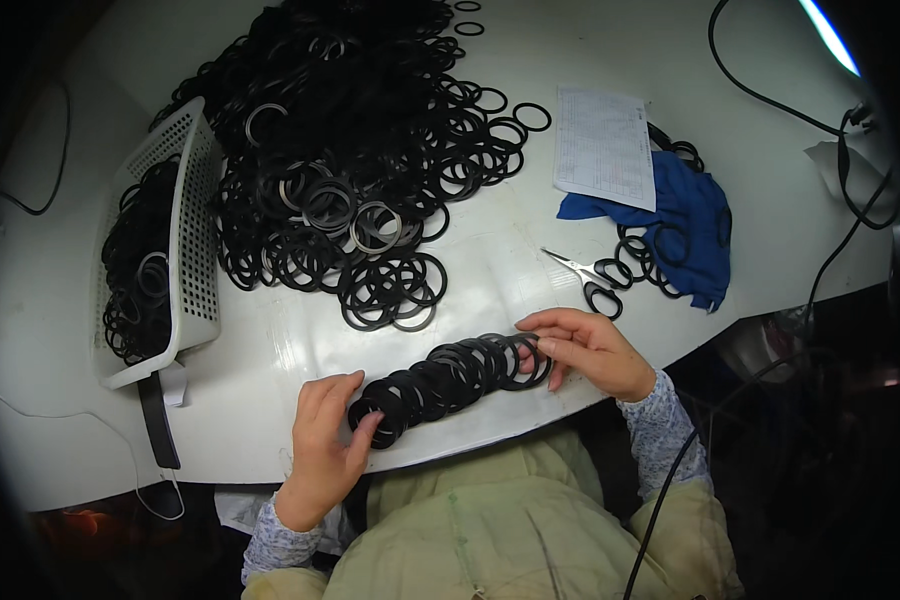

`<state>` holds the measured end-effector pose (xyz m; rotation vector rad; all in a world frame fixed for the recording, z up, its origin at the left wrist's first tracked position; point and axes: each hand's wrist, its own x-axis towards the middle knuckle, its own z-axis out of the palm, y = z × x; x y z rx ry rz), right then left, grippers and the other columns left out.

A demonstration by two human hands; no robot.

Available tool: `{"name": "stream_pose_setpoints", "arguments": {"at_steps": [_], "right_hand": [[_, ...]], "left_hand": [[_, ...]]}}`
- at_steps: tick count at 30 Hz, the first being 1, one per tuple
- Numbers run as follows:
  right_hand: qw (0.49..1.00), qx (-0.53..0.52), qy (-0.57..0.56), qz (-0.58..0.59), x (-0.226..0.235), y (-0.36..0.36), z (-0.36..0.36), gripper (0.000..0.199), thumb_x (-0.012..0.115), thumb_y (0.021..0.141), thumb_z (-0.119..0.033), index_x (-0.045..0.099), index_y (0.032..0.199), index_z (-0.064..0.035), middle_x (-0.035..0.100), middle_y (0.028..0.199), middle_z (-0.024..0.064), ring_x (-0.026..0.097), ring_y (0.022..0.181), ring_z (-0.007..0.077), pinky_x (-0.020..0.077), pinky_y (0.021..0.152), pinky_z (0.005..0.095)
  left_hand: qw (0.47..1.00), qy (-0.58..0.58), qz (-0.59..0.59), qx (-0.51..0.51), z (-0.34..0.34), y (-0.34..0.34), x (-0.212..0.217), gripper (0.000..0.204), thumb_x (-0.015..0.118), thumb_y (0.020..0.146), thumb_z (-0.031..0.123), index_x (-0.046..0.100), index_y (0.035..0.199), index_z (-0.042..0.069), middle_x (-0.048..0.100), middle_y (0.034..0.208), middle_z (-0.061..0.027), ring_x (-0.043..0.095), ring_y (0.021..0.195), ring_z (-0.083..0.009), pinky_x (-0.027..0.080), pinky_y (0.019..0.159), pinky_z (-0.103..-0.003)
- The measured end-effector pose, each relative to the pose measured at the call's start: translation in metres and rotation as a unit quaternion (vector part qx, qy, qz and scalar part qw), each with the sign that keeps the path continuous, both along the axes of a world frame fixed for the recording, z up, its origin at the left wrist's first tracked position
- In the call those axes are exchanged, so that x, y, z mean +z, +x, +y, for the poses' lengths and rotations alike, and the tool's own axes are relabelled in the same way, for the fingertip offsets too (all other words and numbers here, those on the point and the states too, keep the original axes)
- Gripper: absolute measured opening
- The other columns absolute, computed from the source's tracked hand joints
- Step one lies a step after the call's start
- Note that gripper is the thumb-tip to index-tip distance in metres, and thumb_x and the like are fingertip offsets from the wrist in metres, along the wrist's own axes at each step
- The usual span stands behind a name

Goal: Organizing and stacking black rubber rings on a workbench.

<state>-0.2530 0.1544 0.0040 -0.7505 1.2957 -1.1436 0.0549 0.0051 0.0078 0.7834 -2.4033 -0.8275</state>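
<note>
At the near edge of the white table [270, 350], a slanted row of black rings [450, 375] lies pressed between both hands, likely so it stays aligned. The left hand [325, 440] pinches its near-left end, fingers closed; the right hand [590, 350] caps the far-right end, fingers curled. The loose ring pile [350, 150] lies beyond, a white basket [195, 230] to its left.

Matt black rubber rings [450, 375], glossy white tabletop [300, 340]
</note>
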Motion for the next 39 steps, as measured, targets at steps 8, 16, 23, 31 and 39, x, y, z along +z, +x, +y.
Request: {"name": "stream_pose_setpoints", "arguments": {"at_steps": [8,16,23,31,39], "right_hand": [[0.999,-0.003,0.032,-0.029,0.002,-0.003,-0.005,0.038,0.058,0.103,-0.018,0.056,0.135,0.0023,0.067,0.102,0.0063,0.067,0.084,0.0112,0.0584,0.068,0.0232],[0.993,0.054,0.014,-0.102,0.006,0.021,-0.019,0.053,0.066,0.097,-0.011,0.045,0.145,-0.0006,0.067,0.101,0.0057,0.064,0.087,0.0077,0.0581,0.066,0.0225],[0.79,0.105,-0.373,0.474,0.02,0.052,-0.029,0.06,0.068,0.086,-0.001,0.052,0.143,-0.0076,0.066,0.09,0.0056,0.066,0.088,0.0198,0.0565,0.072,0.0318],[0.85,0.134,-0.249,0.445,0.025,0.016,-0.008,0.048,0.074,0.081,-0.007,0.063,0.128,-0.0037,0.069,0.1,0.0102,0.064,0.094,0.0267,0.0545,0.075,0.0375],[0.87,0.057,-0.242,0.426,-0.002,0.006,-0.03,0.044,0.076,0.083,-0.017,0.064,0.122,0.0012,0.066,0.116,0.016,0.057,0.11,0.0341,0.0489,0.091,0.0417]], "left_hand": [[0.998,0.03,-0.03,-0.041,-0.01,-0.023,0.0,0.046,0.062,0.072,-0.013,0.064,0.116,-0.003,0.062,0.106,-0.018,0.062,0.1,-0.0342,0.051,0.089,-0.04],[0.991,-0.013,-0.017,-0.135,-0.012,-0.043,-0.002,0.05,0.062,0.062,-0.012,0.063,0.111,-0.001,0.064,0.107,-0.017,0.06,0.098,-0.0366,0.051,0.085,-0.041],[0.95,-0.225,0.152,-0.156,-0.019,-0.037,0.003,0.057,0.07,0.058,-0.009,0.063,0.114,-0.001,0.068,0.104,-0.0142,0.065,0.091,-0.0357,0.053,0.08,-0.041],[0.994,0.028,-0.061,0.085,-0.037,0.031,-0.002,0.058,0.083,0.072,0.003,0.062,0.126,0.0,0.064,0.103,-0.0101,0.058,0.082,-0.0169,0.05,0.071,-0.03],[0.908,0.394,0.107,0.094,-0.026,0.039,-0.009,0.056,0.07,0.088,-0.001,0.049,0.139,-0.005,0.067,0.102,-0.0082,0.065,0.094,-0.0131,0.051,0.087,-0.025]]}}
